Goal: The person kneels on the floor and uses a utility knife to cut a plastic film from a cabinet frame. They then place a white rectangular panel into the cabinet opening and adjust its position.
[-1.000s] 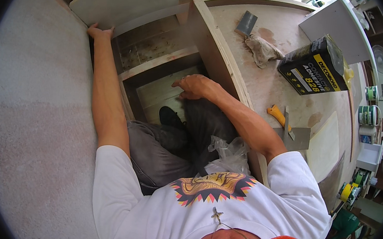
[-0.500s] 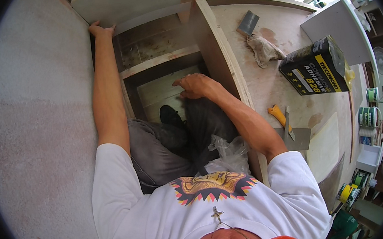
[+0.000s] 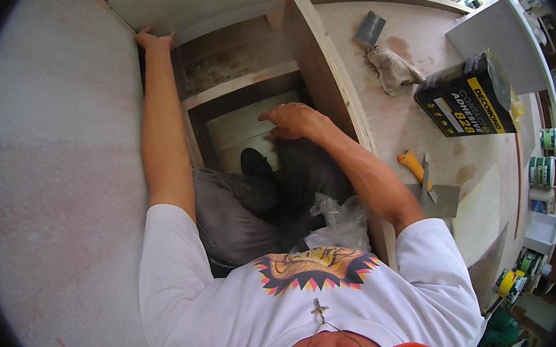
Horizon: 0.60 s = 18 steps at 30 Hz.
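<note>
My left hand (image 3: 156, 41) reaches far forward along the pale wall panel on my left. It grips the lower edge of a grey board (image 3: 192, 8) at the top of the view, and the board hides some fingertips. My right hand (image 3: 291, 120) hovers near my raised knee, above the open wooden cabinet frame (image 3: 240, 89). Its fingers are loosely apart with the forefinger stretched out to the left, and nothing is in it. My dark shoe (image 3: 257, 164) shows inside the frame's near compartment.
On the wooden top to my right are a dark adhesive can (image 3: 465, 98), a crumpled rag (image 3: 392, 69), a scraper blade (image 3: 370, 29), a yellow-handled tool (image 3: 412, 166) and a flat metal plate (image 3: 444, 199). Clear plastic (image 3: 342, 217) lies by my lap. Several tubs stand at the far right.
The whole view has shifted slightly, so everything sits a little farther right. My left hand stays at the board's edge, and my right hand keeps its place over the frame.
</note>
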Each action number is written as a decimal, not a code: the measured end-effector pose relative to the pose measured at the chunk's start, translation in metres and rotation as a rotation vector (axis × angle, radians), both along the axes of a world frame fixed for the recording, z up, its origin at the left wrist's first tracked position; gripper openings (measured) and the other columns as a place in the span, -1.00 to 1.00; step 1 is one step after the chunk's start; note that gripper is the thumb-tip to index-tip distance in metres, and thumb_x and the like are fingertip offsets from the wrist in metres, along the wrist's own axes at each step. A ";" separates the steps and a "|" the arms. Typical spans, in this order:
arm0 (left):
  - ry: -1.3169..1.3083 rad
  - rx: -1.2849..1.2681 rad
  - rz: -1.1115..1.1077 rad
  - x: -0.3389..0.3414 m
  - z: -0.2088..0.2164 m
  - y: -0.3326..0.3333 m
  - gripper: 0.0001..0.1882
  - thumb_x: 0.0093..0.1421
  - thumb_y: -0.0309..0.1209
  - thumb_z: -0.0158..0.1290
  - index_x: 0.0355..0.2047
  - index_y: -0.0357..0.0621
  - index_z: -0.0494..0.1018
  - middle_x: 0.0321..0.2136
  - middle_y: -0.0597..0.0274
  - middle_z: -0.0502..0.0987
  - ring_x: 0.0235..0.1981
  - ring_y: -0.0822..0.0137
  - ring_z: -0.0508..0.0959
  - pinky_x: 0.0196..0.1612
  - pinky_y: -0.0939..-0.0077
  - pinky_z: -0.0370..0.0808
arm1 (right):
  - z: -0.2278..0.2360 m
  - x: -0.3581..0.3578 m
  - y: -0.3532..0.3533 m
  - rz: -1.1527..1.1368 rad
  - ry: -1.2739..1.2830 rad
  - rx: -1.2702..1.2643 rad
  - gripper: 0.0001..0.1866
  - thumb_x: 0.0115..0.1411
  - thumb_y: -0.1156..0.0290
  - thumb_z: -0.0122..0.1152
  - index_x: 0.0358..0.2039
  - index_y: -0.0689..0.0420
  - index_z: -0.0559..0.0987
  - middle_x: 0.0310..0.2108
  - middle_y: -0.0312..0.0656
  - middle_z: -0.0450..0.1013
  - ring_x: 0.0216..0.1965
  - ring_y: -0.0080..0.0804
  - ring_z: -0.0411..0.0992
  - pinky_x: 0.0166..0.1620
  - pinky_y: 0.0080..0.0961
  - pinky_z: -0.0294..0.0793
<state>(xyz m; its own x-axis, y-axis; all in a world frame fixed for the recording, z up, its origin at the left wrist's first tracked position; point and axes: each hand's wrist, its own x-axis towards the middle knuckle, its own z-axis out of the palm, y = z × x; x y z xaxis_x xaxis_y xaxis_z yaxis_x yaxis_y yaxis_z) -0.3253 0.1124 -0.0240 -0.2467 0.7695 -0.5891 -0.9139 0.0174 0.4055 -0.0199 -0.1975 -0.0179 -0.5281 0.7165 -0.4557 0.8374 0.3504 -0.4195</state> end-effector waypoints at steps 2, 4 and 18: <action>0.003 -0.001 -0.008 0.012 0.009 -0.006 -0.14 0.05 -0.36 0.01 0.42 -0.12 0.10 0.43 -0.02 0.07 0.45 -0.10 0.07 0.45 -0.32 -0.01 | 0.001 0.001 -0.001 -0.024 -0.007 0.004 -0.36 0.20 0.26 0.33 0.30 0.02 0.45 0.05 0.04 0.57 0.11 -0.01 0.52 0.14 -0.12 0.52; 0.013 -0.016 -0.025 0.020 0.014 -0.013 -0.13 0.04 -0.36 0.03 0.41 -0.15 0.09 0.41 -0.07 0.06 0.43 -0.14 0.08 0.44 -0.32 0.05 | 0.002 0.002 -0.002 -0.042 -0.011 0.008 -0.36 0.19 0.25 0.35 0.29 0.03 0.46 0.02 0.04 0.58 0.09 -0.01 0.54 0.12 -0.13 0.53; 0.018 -0.037 -0.048 -0.009 0.000 0.002 -0.10 0.11 -0.34 0.01 0.43 -0.25 -0.08 0.39 -0.33 -0.22 0.41 -0.26 -0.14 0.40 -0.30 0.15 | -0.003 -0.002 -0.001 -0.017 0.020 0.008 -0.38 0.18 0.25 0.33 0.28 -0.02 0.47 -0.04 0.01 0.61 0.04 -0.01 0.56 0.10 -0.12 0.54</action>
